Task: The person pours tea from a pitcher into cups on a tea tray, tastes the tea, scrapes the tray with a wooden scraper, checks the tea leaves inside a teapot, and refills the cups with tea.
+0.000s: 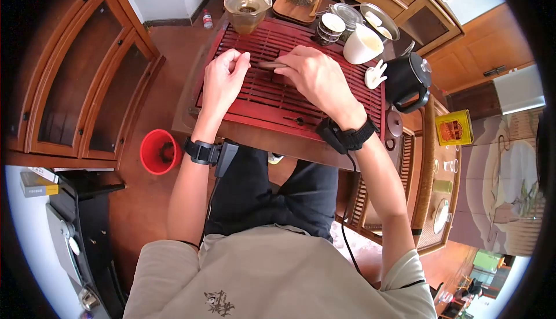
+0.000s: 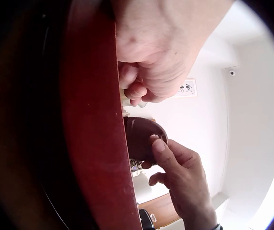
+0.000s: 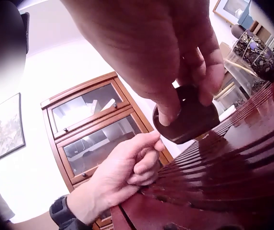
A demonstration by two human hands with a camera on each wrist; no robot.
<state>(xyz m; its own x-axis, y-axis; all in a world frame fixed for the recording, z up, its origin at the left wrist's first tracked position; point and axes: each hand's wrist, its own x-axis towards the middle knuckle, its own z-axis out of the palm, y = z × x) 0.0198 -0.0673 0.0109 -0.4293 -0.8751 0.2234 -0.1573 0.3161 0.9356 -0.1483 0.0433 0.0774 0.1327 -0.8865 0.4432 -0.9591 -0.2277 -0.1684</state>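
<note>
A dark brown, curved, shallow piece [image 3: 190, 124] is pinched between the thumb and fingers of the right hand [image 1: 318, 76], above the slatted red tray [image 1: 260, 110]. From the head view only its thin edge shows; the left wrist view shows its broad side [image 2: 142, 136], with the right thumb on its rim. The left hand [image 1: 225, 79] is beside it, fingers curled and thumb against the forefinger, with nothing visible in its grip. In the right wrist view the left fingertips lie close to the piece's rim; whether they touch is unclear.
A glass bowl [image 1: 256, 17] stands at the tray's back left. A white pitcher [image 1: 360, 47], stacked cups [image 1: 329, 28] and a white figurine [image 1: 375, 74] are at the right, beside a black kettle [image 1: 408, 76]. A small dark item [image 1: 298, 121] lies near the front edge.
</note>
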